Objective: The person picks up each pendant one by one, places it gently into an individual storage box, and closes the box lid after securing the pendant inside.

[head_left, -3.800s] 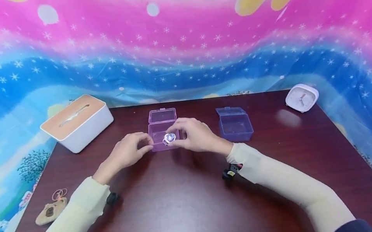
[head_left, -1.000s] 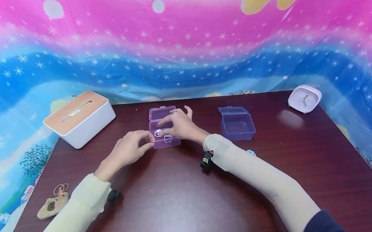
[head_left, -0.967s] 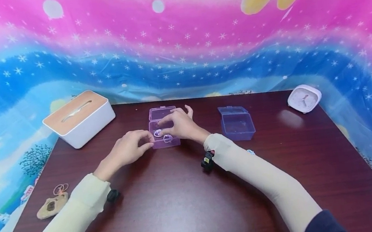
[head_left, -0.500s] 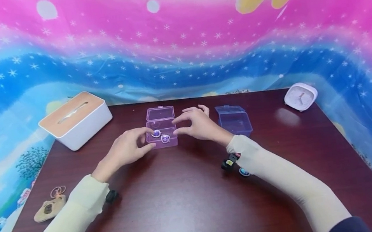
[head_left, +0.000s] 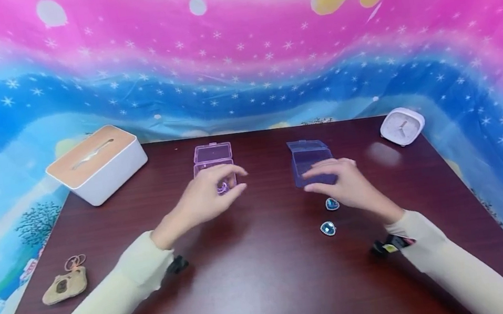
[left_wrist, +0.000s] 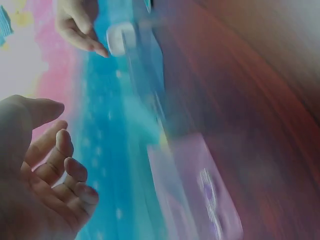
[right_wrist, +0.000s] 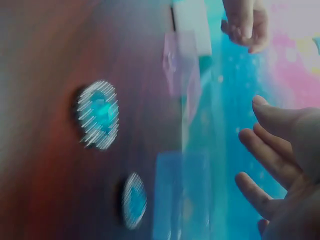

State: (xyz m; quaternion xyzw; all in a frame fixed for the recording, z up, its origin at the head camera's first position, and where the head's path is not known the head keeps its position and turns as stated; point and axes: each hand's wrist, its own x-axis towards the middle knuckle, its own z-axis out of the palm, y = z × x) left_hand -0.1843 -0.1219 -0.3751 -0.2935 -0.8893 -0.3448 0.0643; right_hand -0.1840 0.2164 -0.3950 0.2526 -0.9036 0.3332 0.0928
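My left hand (head_left: 211,194), fingers loosely bent, hovers in front of the open pink plastic box (head_left: 213,152) and holds nothing. Inside that box a purple jewel (head_left: 222,188) with a pale rim shows past the fingers; the left wrist view has blurred purple jewels (left_wrist: 209,192) there. My right hand (head_left: 348,184) hangs with parted thumb and fingers before the open blue plastic box (head_left: 299,166), partly covering it. Below this hand, two blue jewels with sparkling rims lie on the table: a farther jewel (head_left: 332,203) and a nearer one (head_left: 328,228). Neither is touched.
A white tissue box (head_left: 112,170) with a wooden top stands at the back left. At the back right is a white clock (head_left: 402,126). A tan plush keychain (head_left: 65,285) lies near the table's left edge, beside my left sleeve. A printed cloth (head_left: 239,63) hangs behind.
My right hand set a purple jewel in the pink box, then moved right to the blue box. My left hand left the pink box's edge, shifting right. Both blue jewels now show, uncovered by the arm.
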